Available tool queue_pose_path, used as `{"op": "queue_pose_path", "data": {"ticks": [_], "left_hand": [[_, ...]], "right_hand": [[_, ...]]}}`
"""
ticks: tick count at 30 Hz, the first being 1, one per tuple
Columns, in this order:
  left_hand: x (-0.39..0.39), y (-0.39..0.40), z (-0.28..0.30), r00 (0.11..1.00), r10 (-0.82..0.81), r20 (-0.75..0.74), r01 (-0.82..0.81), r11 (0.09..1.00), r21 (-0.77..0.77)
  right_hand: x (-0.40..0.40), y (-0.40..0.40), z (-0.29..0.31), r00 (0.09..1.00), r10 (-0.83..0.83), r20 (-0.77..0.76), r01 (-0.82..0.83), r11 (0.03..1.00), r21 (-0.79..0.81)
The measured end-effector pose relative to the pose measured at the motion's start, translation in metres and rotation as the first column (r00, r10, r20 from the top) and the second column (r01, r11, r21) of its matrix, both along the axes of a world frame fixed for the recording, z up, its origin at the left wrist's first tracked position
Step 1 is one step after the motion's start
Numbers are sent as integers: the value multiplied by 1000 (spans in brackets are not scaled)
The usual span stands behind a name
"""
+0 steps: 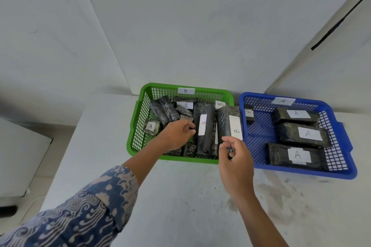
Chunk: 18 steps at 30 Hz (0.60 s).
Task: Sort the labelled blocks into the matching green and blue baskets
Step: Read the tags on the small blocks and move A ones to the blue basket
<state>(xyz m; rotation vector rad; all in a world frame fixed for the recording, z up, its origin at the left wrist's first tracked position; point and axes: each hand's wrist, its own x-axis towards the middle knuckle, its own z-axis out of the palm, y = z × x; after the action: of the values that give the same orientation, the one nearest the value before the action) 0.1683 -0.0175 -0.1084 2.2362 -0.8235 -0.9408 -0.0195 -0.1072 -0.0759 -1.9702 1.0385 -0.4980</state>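
White surface [180, 196] carries both baskets. I see my right hand [235, 163] pinching the block labelled B [228, 124] over the green basket [138, 126]; my left hand [177, 133] curls beside the long block labelled A [203, 126] inside it, grip unclear. Blue basket [345, 140] holds A blocks.

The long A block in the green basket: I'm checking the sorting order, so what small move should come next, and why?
Probably the left hand should lift the long A block and carry it to the blue basket. That basket is tagged A; the green basket is tagged B, so this block is misplaced. The right hand holds a B block, which belongs in green.
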Motion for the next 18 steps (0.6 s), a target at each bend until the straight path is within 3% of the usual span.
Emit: {"op": "queue_pose_path", "data": {"ticks": [8,14,18], "left_hand": [[1,19,-12,939,-322,120,291,930,223],[1,24,-14,892,-365,266,313,924,217],[8,40,-12,909,-312,275,263,944,199]], "right_hand": [[0,6,3,999,2,36,0,999,-45],[-4,5,9,998,5,63,-2,999,-47],[-3,4,13,996,-1,89,7,998,-59]]}}
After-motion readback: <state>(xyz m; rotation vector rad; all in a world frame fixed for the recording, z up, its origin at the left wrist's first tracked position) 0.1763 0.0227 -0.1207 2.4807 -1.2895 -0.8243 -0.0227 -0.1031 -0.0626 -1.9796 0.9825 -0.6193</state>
